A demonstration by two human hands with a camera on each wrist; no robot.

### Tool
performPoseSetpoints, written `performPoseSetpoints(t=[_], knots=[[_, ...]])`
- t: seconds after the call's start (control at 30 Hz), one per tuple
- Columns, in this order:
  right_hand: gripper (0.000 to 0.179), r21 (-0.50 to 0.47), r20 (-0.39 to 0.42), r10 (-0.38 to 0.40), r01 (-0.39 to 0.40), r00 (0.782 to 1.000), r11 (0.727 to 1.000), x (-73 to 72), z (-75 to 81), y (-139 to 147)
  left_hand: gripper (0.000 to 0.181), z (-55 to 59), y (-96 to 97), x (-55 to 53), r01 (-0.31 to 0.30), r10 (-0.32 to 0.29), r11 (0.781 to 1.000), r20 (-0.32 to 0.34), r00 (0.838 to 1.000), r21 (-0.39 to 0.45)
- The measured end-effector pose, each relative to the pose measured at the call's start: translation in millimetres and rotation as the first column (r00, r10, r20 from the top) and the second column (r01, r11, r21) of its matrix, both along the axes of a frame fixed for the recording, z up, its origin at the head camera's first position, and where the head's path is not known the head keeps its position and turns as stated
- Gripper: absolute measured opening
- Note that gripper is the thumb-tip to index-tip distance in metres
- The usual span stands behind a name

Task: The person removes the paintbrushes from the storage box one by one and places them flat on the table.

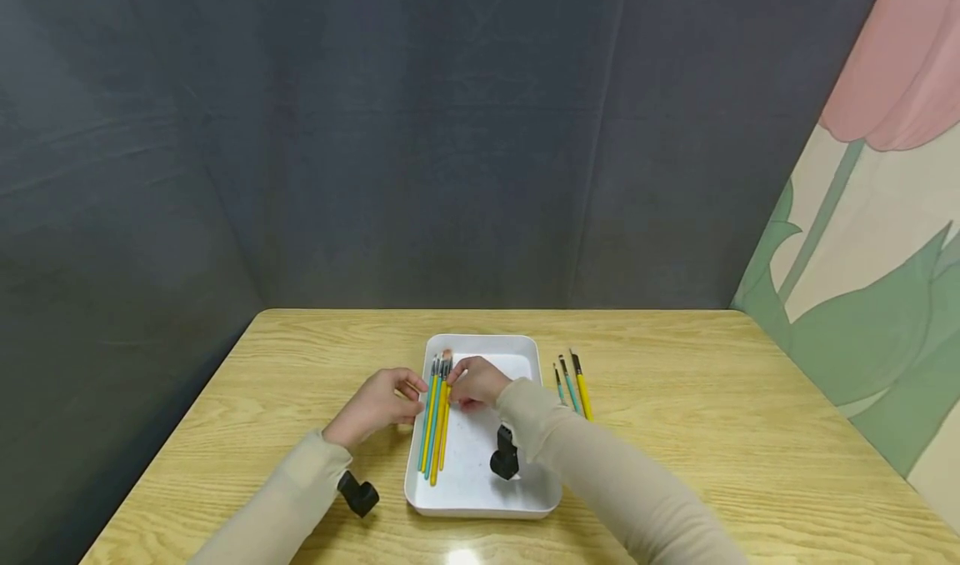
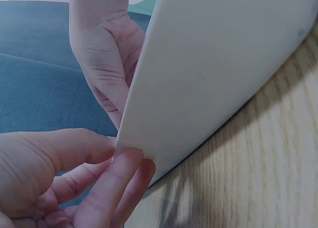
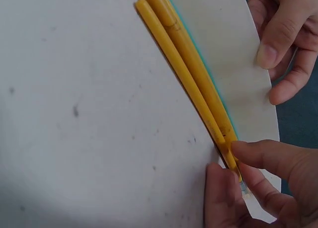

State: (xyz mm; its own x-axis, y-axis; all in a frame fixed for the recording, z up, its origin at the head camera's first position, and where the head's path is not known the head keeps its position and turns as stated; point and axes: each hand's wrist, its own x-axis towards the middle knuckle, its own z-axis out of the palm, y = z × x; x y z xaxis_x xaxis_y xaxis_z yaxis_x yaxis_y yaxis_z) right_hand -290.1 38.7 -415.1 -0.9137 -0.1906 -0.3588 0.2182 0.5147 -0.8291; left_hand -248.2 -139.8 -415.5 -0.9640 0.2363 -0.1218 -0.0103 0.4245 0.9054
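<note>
A white tray (image 1: 480, 498) lies on the table in the head view, with several paintbrushes (image 1: 437, 419) side by side along its left wall, bristles toward the far end. My left hand (image 1: 381, 402) pinches the tray's left rim, thumb on top and fingers against the outer wall (image 2: 179, 89). Inside the tray, my right hand (image 1: 480, 380) pinches the rightmost yellow paintbrush (image 3: 184, 79) near its ferrule. That brush lies along a thicker yellow paintbrush (image 3: 198, 69); its bristle end is partly hidden by the fingers in the right wrist view.
Right of the tray, three more brushes, including a yellow paintbrush (image 1: 582, 390) and a teal paintbrush (image 1: 569, 383), lie on the wooden table (image 1: 712, 432), their lower ends hidden by my right sleeve. A dark curtain (image 1: 450, 148) hangs behind the table.
</note>
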Motion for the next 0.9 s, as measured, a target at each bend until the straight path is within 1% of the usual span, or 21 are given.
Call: performPoseSetpoints(t=[0.33, 0.63, 0.83, 0.9], knots=[[0.021, 0.074, -0.03, 0.008, -0.005, 1.0, 0.997, -4.1, -3.2, -3.9, 0.023, 0.1, 0.5, -0.6, -0.004, 0.004, 1.0, 0.007, 1.0, -0.016], [0.024, 0.138, -0.11, 0.078, -0.062, 0.991, 0.988, -1.7, -3.8, -5.5, 0.024, 1.7, 0.9, 0.6, -0.006, 0.006, 1.0, 0.003, 1.0, -0.009], [0.026, 0.201, -0.134, 0.111, -0.083, 0.985, 0.976, -1.0, -1.8, -6.5, 0.025, 0.3, 0.5, -0.6, 0.001, -0.001, 1.0, -0.005, 1.0, 0.001], [0.026, 0.199, -0.137, 0.109, -0.08, 0.985, 0.977, -2.3, -3.1, -6.8, 0.024, -1.0, 0.7, -1.6, 0.002, -0.002, 1.0, -0.005, 1.0, 0.002]])
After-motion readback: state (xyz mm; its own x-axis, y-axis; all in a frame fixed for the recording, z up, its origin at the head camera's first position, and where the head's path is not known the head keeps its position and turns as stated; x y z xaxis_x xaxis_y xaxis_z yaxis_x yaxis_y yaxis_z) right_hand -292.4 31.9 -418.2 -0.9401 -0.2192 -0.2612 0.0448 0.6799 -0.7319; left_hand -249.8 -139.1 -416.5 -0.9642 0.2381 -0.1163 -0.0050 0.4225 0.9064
